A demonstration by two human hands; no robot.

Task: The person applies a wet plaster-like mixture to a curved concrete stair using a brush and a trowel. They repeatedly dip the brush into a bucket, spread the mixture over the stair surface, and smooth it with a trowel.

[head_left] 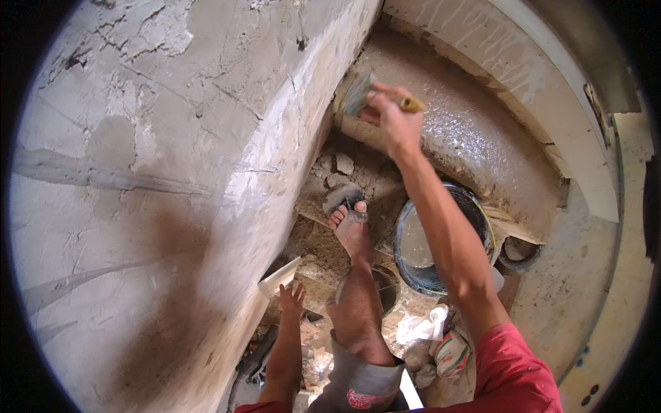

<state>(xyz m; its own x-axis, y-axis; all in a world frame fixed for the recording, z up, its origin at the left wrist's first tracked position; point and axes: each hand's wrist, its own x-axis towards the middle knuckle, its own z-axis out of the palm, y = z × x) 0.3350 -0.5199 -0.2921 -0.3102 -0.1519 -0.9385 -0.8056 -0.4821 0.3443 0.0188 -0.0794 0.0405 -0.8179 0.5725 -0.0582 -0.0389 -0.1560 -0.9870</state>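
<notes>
My right hand [396,117] is closed round the wooden handle of a wide paintbrush [358,94]. The brush's pale, wet-looking bristles lie close to the corner where the rough plastered wall [172,117] meets a wet, shiny cement ledge [482,110]. Lower down, my left hand [292,299] has its fingers spread beside the wall. Its fingertips are close to a pale flat board [279,277]; I cannot tell whether they touch it. Under my right forearm stands a black bucket [401,237] with pale grey liquid [416,242] inside.
My foot [352,234] in a dark sandal stands among rubble and broken chunks [344,163]. A small round container [518,251] is right of the bucket. Crumpled white plastic [421,325] and a printed bag [452,353] lie below it. A curved pale panel [578,131] borders the ledge.
</notes>
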